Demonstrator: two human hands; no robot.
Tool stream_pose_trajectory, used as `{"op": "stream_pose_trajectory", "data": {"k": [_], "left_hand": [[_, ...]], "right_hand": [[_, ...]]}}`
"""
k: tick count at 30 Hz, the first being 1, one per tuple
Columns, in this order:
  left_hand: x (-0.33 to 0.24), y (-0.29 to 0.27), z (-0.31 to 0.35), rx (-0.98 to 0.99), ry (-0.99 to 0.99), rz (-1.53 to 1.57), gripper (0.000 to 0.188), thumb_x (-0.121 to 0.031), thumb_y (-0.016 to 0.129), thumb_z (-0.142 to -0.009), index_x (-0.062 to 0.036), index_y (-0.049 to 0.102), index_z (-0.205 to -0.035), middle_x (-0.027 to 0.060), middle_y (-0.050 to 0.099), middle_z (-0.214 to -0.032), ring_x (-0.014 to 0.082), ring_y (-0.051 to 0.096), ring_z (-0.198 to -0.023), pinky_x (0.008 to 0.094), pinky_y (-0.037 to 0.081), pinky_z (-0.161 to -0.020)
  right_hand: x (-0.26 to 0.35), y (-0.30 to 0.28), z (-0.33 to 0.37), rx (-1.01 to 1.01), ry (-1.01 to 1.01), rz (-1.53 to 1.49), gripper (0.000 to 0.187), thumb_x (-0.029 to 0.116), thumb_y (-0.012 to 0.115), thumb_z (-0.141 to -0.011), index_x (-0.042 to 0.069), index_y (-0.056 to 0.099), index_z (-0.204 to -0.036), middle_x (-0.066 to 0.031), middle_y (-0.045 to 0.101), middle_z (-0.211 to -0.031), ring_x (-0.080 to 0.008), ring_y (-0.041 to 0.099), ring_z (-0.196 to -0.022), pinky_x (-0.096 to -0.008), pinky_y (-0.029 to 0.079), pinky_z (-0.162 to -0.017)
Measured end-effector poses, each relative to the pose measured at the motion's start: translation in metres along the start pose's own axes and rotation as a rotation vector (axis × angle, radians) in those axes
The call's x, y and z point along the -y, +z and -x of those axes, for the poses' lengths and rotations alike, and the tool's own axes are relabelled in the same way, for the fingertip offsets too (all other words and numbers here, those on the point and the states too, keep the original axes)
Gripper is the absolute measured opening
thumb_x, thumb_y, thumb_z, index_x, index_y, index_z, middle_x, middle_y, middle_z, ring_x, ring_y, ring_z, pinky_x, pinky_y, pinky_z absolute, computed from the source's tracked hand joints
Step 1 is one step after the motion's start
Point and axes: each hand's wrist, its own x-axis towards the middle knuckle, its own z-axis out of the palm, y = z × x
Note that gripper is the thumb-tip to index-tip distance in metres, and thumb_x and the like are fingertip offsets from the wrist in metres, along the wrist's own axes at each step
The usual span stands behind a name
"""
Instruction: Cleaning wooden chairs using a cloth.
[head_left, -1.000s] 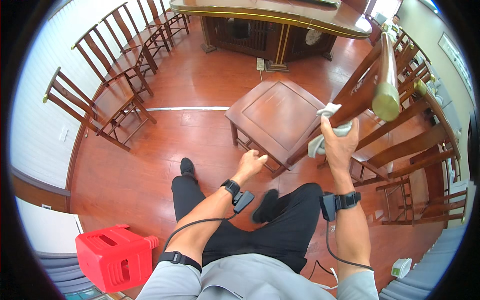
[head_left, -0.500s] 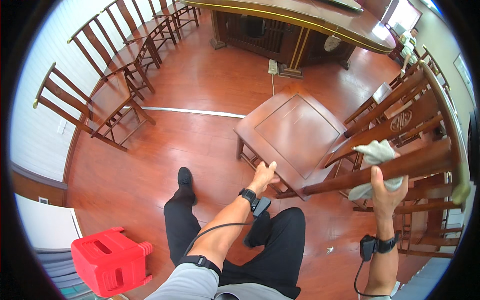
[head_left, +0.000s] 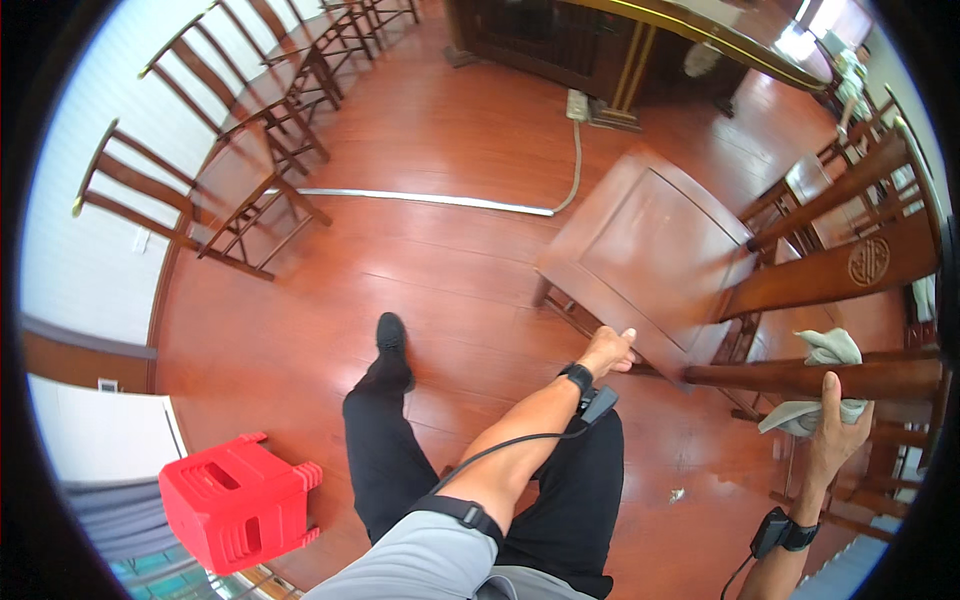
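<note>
A dark wooden chair (head_left: pixel 650 245) with a square panelled seat stands tilted at my right, its back leaning toward the picture's right edge. My left hand (head_left: pixel 608 352) grips the near edge of the seat; its thumb lies on top and the other fingers are partly hidden. Wrapped round the near back post is a light grey cloth (head_left: pixel 832 348), which my right hand (head_left: pixel 842 432) presses against the wood. A round carved emblem (head_left: pixel 868 261) shows on the chair's back slat. Both wrists wear black straps with small devices and cables.
A red plastic stool (head_left: pixel 235 505) lies on its side at lower left. Wooden chairs (head_left: pixel 235 185) line the left wall, and more stand at right. A large desk (head_left: pixel 540 50) is ahead, with a power strip (head_left: pixel 577 105) and cable channel (head_left: pixel 430 200). Another person (head_left: pixel 852 75) is far right.
The chair and both my hands have shifted right in the picture, and the chair looks turned. My right hand with the cloth sits farther right. The view has also moved a little.
</note>
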Motion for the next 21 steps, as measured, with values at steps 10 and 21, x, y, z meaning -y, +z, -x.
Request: {"op": "stream_pose_trajectory", "data": {"k": [10,21], "left_hand": [[-0.023,-0.178,0.137,-0.150,0.222,-0.131,0.047,-0.045,0.058,-0.102,0.0003,0.062,-0.112,0.0138,0.070,-0.098,0.0186,0.070,-0.081,0.0329,0.062,-0.074],[0.131,-0.381,0.353,-0.905,0.307,-0.042,0.030,-0.026,0.064,-0.099,0.0040,0.067,-0.102,0.0108,0.069,-0.082,0.0156,0.065,-0.064,0.0309,0.058,-0.055]], "right_hand": [[-0.012,0.008,-0.019,0.040,-0.139,0.076,0.045,0.026,0.068,-0.099,-0.005,0.059,-0.131,-0.0157,0.064,-0.128,-0.0220,0.063,-0.112,-0.0374,0.048,-0.097],[0.034,0.073,0.178,0.606,0.466,-0.593,0.024,0.008,0.069,-0.091,-0.001,0.064,-0.113,-0.0087,0.069,-0.097,-0.0152,0.066,-0.078,-0.0301,0.057,-0.069]]}}
